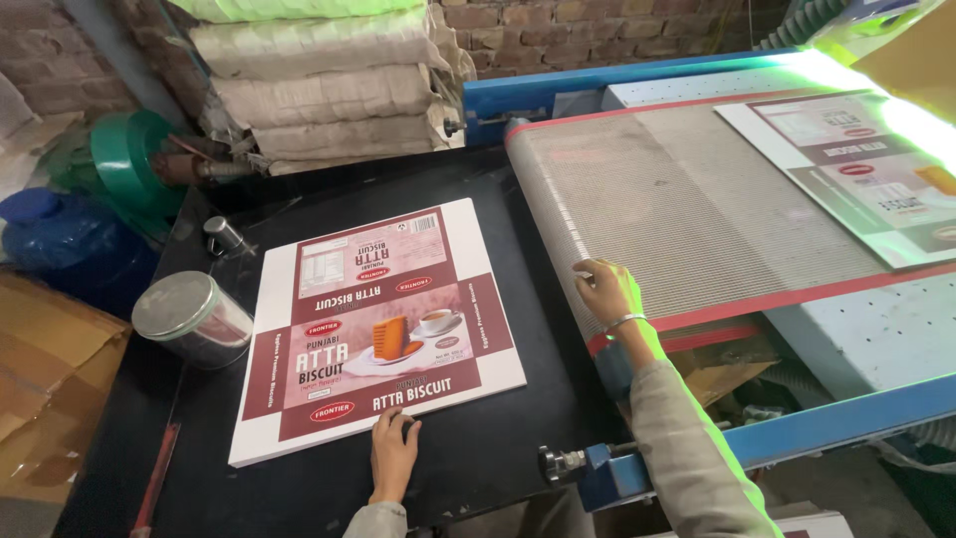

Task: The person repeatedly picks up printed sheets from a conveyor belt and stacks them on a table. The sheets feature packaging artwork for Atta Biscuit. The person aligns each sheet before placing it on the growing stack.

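Note:
A stack of printed carton sheets (378, 319), maroon and white with a biscuit picture, lies on a black table (518, 438). My left hand (393, 453) rests flat on the stack's near edge, fingers spread. My right hand (605, 291), with a bangle on the wrist, lies on the near end of a mesh conveyor belt (677, 199), holding nothing. Another printed sheet (856, 169) rides the belt at the far right, under bright greenish light.
A round metal tin (191, 317) and a small metal cylinder (223, 235) stand left of the stack. Stacked sacks (329, 90) lean against a brick wall behind. Blue machine frame (797, 428) edges the conveyor. Cardboard (40, 379) lies at the left.

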